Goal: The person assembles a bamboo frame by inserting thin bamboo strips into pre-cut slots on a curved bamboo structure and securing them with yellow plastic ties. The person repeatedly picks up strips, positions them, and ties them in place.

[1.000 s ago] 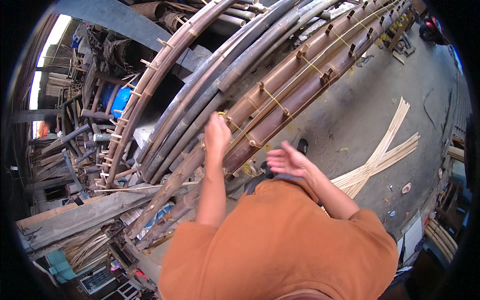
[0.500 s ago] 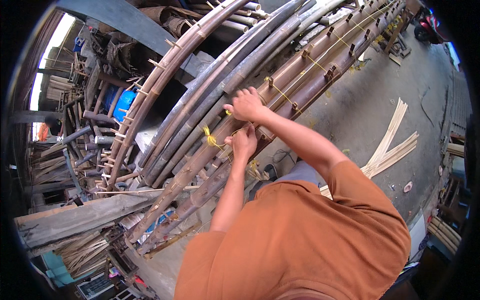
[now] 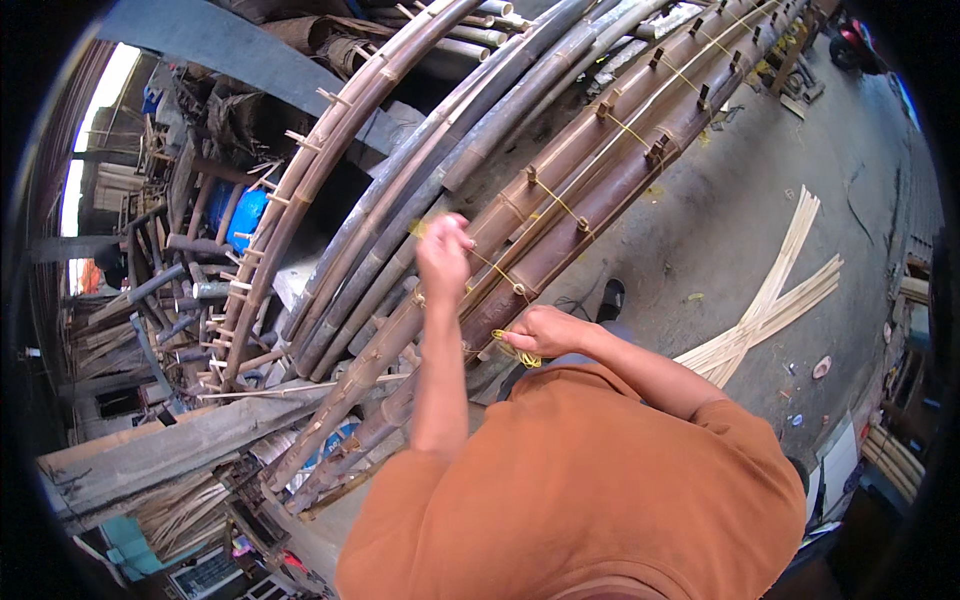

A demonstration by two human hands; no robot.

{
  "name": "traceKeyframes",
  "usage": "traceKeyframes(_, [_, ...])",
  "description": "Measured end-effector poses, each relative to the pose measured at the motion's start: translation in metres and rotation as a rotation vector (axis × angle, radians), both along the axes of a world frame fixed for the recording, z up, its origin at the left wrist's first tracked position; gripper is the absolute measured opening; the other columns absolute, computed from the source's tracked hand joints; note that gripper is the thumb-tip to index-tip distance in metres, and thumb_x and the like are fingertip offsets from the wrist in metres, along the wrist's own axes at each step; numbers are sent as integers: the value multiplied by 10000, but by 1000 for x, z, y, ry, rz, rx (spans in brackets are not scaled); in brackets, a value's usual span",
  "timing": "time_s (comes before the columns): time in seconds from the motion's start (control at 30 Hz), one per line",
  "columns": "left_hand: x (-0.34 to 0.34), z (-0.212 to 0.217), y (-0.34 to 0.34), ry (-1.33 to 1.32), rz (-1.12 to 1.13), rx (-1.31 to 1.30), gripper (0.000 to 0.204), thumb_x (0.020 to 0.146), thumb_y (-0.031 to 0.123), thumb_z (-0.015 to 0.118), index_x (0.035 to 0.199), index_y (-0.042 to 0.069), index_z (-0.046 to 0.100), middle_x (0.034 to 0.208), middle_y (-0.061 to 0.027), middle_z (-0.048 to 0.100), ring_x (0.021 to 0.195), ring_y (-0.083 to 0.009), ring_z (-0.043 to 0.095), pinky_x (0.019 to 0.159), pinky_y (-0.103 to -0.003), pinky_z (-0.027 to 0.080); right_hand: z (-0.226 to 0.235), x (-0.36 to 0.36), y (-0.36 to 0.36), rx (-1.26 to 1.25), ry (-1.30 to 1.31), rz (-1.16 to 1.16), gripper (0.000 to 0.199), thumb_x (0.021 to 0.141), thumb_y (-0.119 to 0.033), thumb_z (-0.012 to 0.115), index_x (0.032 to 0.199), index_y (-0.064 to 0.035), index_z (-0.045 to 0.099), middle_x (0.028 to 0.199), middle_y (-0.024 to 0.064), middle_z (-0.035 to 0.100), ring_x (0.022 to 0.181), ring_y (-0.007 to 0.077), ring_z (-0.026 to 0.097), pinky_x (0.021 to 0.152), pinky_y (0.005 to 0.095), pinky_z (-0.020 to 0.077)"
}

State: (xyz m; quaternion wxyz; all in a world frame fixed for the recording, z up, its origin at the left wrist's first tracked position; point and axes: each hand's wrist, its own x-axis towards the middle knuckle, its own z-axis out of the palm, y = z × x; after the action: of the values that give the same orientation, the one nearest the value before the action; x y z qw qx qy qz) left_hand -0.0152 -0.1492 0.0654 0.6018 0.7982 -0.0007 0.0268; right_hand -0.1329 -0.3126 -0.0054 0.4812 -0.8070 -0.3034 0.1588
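Note:
My left hand [image 3: 443, 262], blurred by motion, is raised over the near bamboo poles with its fingers curled. A smeared yellow tuft [image 3: 418, 228] shows beside its fingertips. Close to my body, my right hand [image 3: 548, 331] is closed round a small bundle of yellow twine [image 3: 522, 352]. Between the hands lie two long brown bamboo poles [image 3: 560, 240], side by side, with short wooden pegs [image 3: 583, 224] standing along them. Yellow twine runs across the poles from peg to peg. One stretch of twine [image 3: 492, 264] reaches a peg [image 3: 519, 289] between my hands.
Several grey bamboo poles [image 3: 400, 215] lie behind, beside a curved pegged pole pair [image 3: 318, 165]. A concrete beam [image 3: 180, 440] stands at left. Pale split-bamboo strips [image 3: 765, 315] lie on the floor at right, with a red motorbike [image 3: 852, 45] farther off.
My right hand has come down from the poles towards my body, now with the twine bundle showing. My left hand has moved up and left, and the yellow tuft has risen beside it.

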Motion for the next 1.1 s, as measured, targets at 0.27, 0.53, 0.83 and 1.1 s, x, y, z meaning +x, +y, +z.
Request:
traceKeyframes(0.27, [87,-71,38,-15,156,778,295,939,263,493,943,11,648,952,-262,664,909,-469,624,797,-545,486,-6,-21,10,-281,-436,-65,327,869,-298,584,695,-42,687,701,150,642,760,309,636,879,414,468])
traceKeyframes(0.53, [-64,2,132,90,52,736,304,946,217,473,1071,3,649,940,-260,674,916,-433,647,827,-488,507,5,-64,85,500,831,-59,294,954,-357,561,1063,-102,655,955,73,650,870,180,615,795,346,491])
traceKeyframes(0.83, [-146,-80,118,-142,1,739,323,955,220,538,1207,24,586,1131,-217,634,1097,-371,592,932,-459,453,121,-25,217,571,315,-673,269,936,-204,452,758,-25,545,711,64,534,661,151,469,632,309,420])
traceKeyframes(1.1, [-120,-81,147,147,-163,255,393,1016,304,441,1049,-35,638,959,-184,693,928,-323,664,830,-416,468,84,90,209,-620,-358,-146,706,961,-634,358,1019,-33,723,994,221,683,928,368,649,909,512,419])
